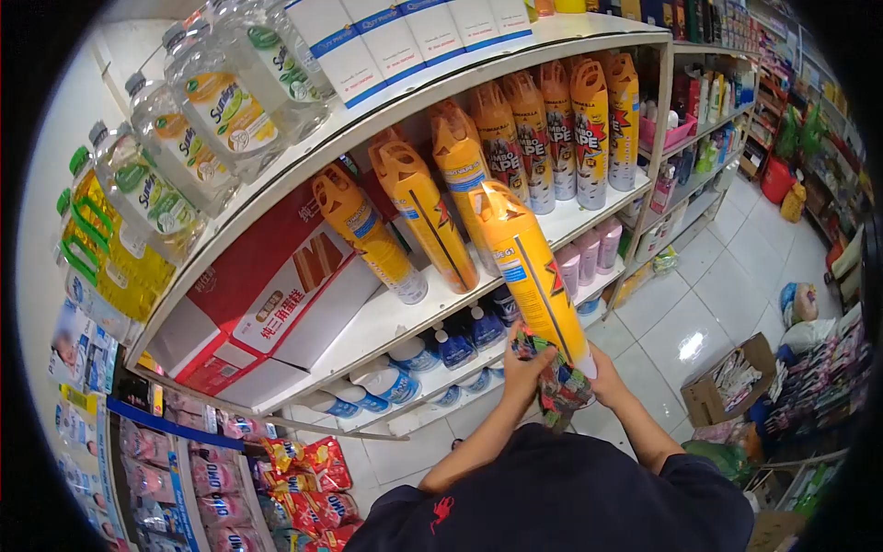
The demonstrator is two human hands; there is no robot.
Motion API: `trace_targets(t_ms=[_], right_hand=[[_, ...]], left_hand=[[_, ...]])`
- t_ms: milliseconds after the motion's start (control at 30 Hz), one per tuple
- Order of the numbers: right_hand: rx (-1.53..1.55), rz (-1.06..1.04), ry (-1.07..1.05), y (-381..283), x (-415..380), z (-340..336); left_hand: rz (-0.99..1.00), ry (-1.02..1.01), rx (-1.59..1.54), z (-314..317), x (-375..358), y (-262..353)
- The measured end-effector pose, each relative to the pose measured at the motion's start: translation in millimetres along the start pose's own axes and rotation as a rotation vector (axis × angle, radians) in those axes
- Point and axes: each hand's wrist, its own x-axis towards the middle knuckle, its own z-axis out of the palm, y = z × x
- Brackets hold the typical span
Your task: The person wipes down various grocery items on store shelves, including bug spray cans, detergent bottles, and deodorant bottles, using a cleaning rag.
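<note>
A yellow insecticide spray can point(533, 276) with an orange cap is tilted in front of me, cap end toward the shelf. My right hand point(605, 379) is closed around its white lower end. In my left hand point(524, 370) is a bunched, multicoloured patterned cloth point(563, 391), gripped beside the bottom of the can. The cloth lies against the can or very close to it; exact contact cannot be made out. Similar cans, such as one spray can point(423, 216) to the left, stand in rows on the white shelf point(336, 345) just beyond my hands.
A red and white carton point(267, 308) fills the shelf's left part. Dish soap bottles point(225, 106) and white-blue boxes point(395, 41) stand above. Blue and white containers point(386, 379) sit below. An open cardboard box point(731, 377) rests on the tiled floor point(658, 294) at right.
</note>
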Motion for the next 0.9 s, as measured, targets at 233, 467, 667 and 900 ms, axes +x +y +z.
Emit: trace_targets(t_ms=[233, 467, 667, 900], right_hand=[[-0.082, 0.053, -0.246, 16.4, -18.9, -6.4], [0.19, 0.143, -0.231, 25.6, 0.3, -0.7], [-0.082, 0.083, -0.311, 13.2, -0.8, -19.2], [0.228, 0.174, -0.303, 32.9, -11.4, -31.4]], left_hand=[[0.036, -0.001, -0.364, -5.4, 42.6, 91.0], [-0.089, 0.196, 0.124, -19.5, -19.4, -6.6], [0.187, 0.066, 0.228, -35.0, 11.9, -0.7], [0.224, 0.004, 0.24, -5.7, -31.8, -10.0]])
